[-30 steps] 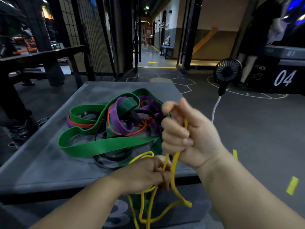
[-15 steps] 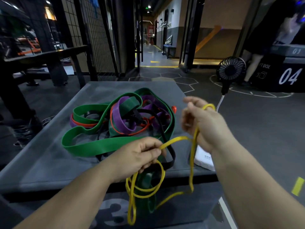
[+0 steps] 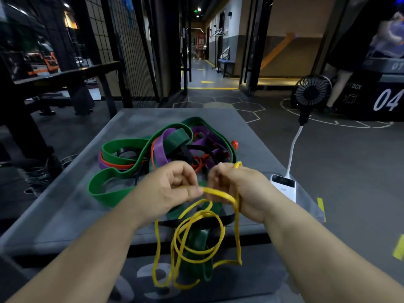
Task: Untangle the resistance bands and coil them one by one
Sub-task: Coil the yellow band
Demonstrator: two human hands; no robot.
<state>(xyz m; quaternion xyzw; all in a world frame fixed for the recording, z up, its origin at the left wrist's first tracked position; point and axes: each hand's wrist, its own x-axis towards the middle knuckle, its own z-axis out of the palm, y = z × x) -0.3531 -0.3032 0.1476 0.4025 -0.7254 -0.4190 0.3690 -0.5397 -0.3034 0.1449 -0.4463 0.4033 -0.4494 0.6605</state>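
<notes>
A thin yellow resistance band (image 3: 197, 235) hangs in several loose loops in front of the grey box (image 3: 65, 206). My left hand (image 3: 168, 189) pinches a stretch of it between thumb and fingers. My right hand (image 3: 238, 189) grips the same band, with a small yellow loop poking out above its knuckles. Behind both hands a tangled pile of bands lies on the box top: a wide green band (image 3: 122, 149), a purple band (image 3: 160, 152), an orange-red band (image 3: 113, 166) and black ones. A dark green band (image 3: 199, 243) droops over the box's front edge.
A white power bank (image 3: 284, 186) lies at the box's right edge, its white cable leading to a small black fan (image 3: 311, 92) on the floor. A person's legs stand at the far right by a black box marked 04 (image 3: 389, 99). Dark benches stand at the left.
My hands have come close together over the box's front edge. The right hand moved left and down with the yellow band, and the hanging loops gathered beneath both hands.
</notes>
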